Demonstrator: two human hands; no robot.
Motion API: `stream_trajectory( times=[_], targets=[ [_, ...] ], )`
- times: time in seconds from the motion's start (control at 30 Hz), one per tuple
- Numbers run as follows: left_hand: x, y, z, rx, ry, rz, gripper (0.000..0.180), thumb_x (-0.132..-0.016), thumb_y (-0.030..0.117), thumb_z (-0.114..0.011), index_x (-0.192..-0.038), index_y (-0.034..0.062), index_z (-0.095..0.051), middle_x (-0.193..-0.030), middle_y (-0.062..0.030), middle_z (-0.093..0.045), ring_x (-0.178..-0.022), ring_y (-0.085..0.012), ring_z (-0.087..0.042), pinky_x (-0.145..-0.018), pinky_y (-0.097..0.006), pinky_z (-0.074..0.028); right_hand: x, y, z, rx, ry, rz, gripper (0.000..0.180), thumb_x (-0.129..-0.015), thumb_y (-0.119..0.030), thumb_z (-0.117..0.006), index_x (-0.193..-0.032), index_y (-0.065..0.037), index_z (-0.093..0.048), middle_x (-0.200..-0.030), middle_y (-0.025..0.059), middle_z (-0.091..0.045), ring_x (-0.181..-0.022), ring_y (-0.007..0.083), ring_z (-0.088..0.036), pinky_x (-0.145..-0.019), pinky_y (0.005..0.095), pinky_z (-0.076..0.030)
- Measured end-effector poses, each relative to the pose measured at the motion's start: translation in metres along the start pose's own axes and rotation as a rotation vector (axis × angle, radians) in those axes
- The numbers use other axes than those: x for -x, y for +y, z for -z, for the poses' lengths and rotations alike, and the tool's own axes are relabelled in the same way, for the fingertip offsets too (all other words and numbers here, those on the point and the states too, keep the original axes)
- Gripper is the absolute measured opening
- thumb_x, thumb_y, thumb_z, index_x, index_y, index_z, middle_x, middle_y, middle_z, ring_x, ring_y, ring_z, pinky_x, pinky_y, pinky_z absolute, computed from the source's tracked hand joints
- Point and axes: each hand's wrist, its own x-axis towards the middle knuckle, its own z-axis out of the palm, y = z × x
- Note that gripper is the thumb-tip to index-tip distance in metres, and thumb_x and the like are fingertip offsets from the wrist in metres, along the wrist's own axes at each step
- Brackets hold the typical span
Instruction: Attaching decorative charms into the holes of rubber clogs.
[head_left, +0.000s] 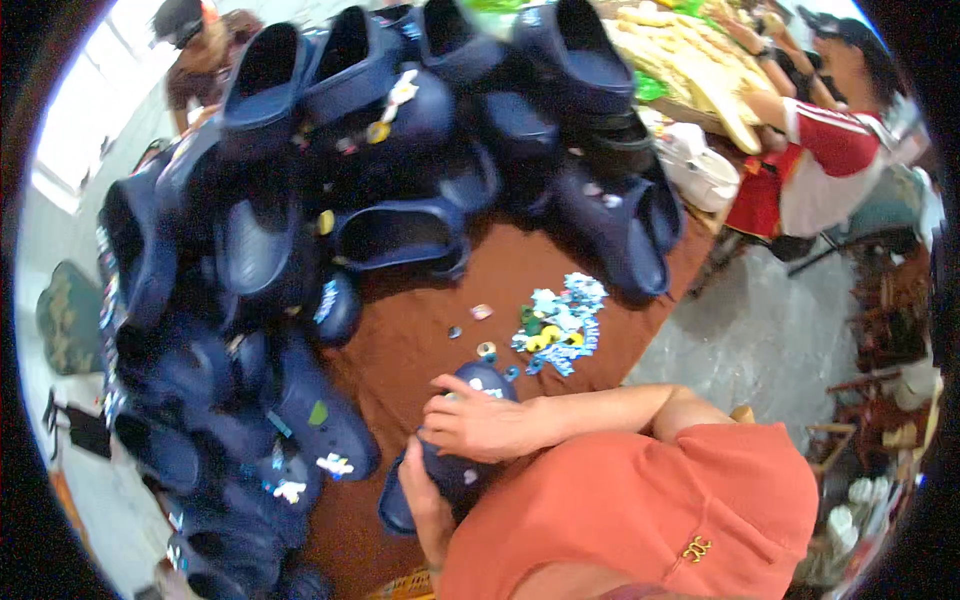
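Close to my body I have a navy-blue foam clog (465, 480) with a few small charms on its upper. My left hand (424, 495) grips the clog along its left side, the thumb and fingers partly hidden. Across the top lies my right hand (470, 424), fingers bent and pressed onto the upper; whether a charm is beneath the fingertips cannot be seen. Just beyond the toe is a loose pile of light blue, yellow and green shoe charms (565, 315). A pink charm (481, 312) and a few small round ones lie apart from it.
A brown cloth (395, 350) covers the table. Navy clogs (395, 235) are stacked along its far and left sides, several with charms. At the far right are yellow pieces (690, 70), a white clog (697, 170) and a person in red and white (820, 165). Another person (200, 65) is far left.
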Motion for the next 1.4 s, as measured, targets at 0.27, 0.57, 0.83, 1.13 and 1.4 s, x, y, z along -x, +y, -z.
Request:
stream_trajectory(
  times=[0.27, 0.57, 0.83, 1.13, 1.4],
  targets=[
    [0.008, 0.001, 0.001, 0.051, -0.019, 0.086, 0.036, -0.095, 0.030, -0.049, -0.103, -0.0022, -0.063, -0.094, -0.0046, -0.064, -0.085, -0.0114, -0.058, -0.076, -0.029, -0.046, 0.005, 0.013, 0.023, -0.077, -0.042, -0.063, 0.035, -0.082, -0.022, -0.064, -0.113, -0.007, -0.058, -0.105, 0.0066, -0.058, -0.105, 0.0231, -0.052, -0.100, 0.0521, -0.029],
    [0.026, -0.004, 0.012, 0.099, -0.232, -0.034, 0.032, -0.094, 0.019, -0.058, -0.118, -0.0018, -0.056, -0.104, -0.0029, -0.063, -0.092, -0.0099, -0.055, -0.083, -0.028, -0.047, 0.037, 0.033, 0.052, -0.118, 0.013, -0.451, 0.045, -0.076, -0.012, -0.070, -0.117, 0.000, -0.056, -0.115, 0.0159, -0.056, -0.111, 0.0340, -0.052, -0.097, 0.0421, -0.040],
    [0.046, 0.055, 0.005, 0.035, 0.031, -0.137, 0.023, -0.090, 0.014, -0.061, -0.107, -0.0029, -0.060, -0.096, -0.0033, -0.063, -0.085, -0.0101, -0.057, -0.075, -0.026, -0.048, 0.059, 0.028, 0.024, -1.114, -0.090, -0.746, 0.097, -0.058, -0.018, -0.088, -0.137, -0.001, -0.034, -0.134, 0.0104, -0.045, -0.124, 0.0213, -0.042, -0.101, 0.0399, -0.040],
    [0.001, 0.045, -0.031, 0.981, -0.399, -0.221, 0.054, -0.100, 0.032, -0.040, -0.140, -0.0007, -0.027, -0.142, -0.0129, -0.036, -0.132, -0.0285, -0.034, -0.110, -0.047, -0.026, 0.029, 0.000, -0.021, -0.806, 0.006, -0.391, 0.091, -0.063, -0.027, -0.085, -0.134, 0.001, -0.035, -0.131, 0.0198, -0.047, -0.126, 0.0289, -0.041, -0.106, 0.0416, -0.034],
    [0.003, 0.088, -0.023, 0.412, -0.828, -0.325, 0.096, -0.086, 0.063, -0.047, -0.145, -0.0049, -0.013, -0.147, -0.0274, -0.024, -0.138, -0.0356, -0.025, -0.113, -0.045, -0.016, 0.034, -0.004, 0.030, -0.977, 0.464, -0.567, 0.064, -0.070, -0.005, -0.074, -0.125, -0.002, -0.043, -0.117, 0.0091, -0.053, -0.109, 0.0152, -0.052, -0.092, 0.0301, -0.043]
  ],
)
